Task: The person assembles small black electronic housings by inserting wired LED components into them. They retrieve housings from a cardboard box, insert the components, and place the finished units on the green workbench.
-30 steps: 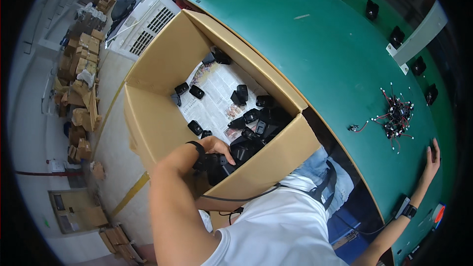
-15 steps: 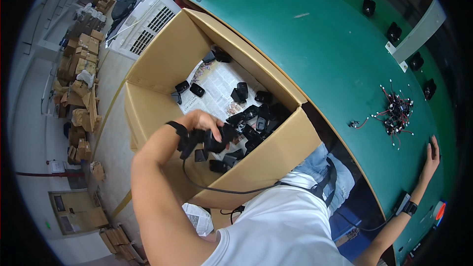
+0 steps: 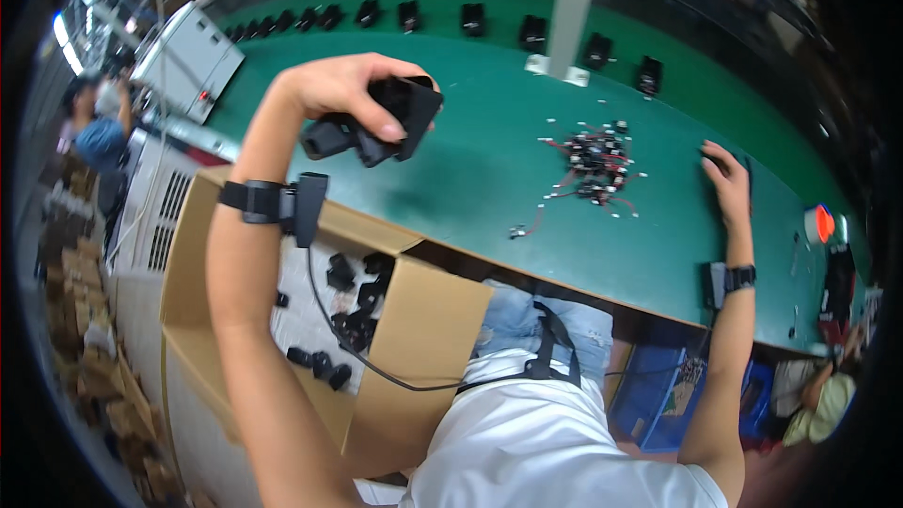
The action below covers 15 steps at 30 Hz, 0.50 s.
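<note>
Raised out of the cardboard box (image 3: 423, 325) since the earlier frame, my left hand (image 3: 353, 87) is now above the green bench (image 3: 480, 179), fingers and thumb clasped around several black plastic pieces (image 3: 422, 120). Over my remote view, I see my right hand (image 3: 726, 186) at the bench's right side, fingers bent; I cannot tell whether it grips anything. Between the hands, nearer the right, lies a tangled wire pile (image 3: 597, 165), red and black with white ends. More dark parts (image 3: 356, 327) rest inside the box. Black units (image 3: 473, 19) line the far side.
</note>
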Each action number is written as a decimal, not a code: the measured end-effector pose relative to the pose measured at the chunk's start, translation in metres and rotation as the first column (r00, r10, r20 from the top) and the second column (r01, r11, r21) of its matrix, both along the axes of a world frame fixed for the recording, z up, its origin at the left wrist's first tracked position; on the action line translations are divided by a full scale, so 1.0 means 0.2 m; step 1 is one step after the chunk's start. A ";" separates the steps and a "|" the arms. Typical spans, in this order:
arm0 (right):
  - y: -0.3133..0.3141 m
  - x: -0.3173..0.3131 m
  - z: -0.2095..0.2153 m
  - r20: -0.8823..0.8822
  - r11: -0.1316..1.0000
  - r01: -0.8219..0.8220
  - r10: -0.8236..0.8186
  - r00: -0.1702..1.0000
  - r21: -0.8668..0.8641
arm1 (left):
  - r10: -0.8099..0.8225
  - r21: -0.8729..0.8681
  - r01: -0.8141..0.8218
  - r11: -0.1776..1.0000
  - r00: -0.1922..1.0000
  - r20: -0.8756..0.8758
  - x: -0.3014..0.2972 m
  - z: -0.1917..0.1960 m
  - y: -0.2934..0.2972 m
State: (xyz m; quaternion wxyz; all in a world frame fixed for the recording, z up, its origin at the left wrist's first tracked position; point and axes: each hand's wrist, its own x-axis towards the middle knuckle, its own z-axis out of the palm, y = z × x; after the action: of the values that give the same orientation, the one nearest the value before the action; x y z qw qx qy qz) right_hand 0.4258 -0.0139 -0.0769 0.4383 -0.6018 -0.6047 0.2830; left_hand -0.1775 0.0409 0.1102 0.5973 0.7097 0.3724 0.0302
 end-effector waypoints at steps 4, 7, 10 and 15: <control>0.00 -0.01 0.01 0.042 0.999 0.040 -0.041 0.998 0.033 | 0.138 0.388 -0.009 0.922 0.942 -0.307 0.34 -0.30 0.18; -0.04 -0.17 0.17 0.275 0.999 0.047 -0.046 0.960 0.003 | 0.235 0.699 0.118 0.705 0.892 -0.387 0.50 -0.38 0.16; -0.15 -0.58 0.43 0.439 0.948 -0.231 0.116 0.891 0.219 | 0.276 0.782 0.080 0.618 0.909 -0.311 0.51 -0.52 0.14; -0.32 -1.16 0.45 0.566 0.650 -0.750 0.574 0.591 0.124 | 0.298 0.798 0.282 0.533 0.820 -0.489 0.59 -0.52 0.10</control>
State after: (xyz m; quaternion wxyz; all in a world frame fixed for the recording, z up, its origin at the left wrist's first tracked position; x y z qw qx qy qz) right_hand 0.1928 -0.0781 0.0136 0.2336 -0.2891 -0.9149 0.1573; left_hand -0.0601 0.0615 0.0070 0.0366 0.8795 0.4745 -0.0051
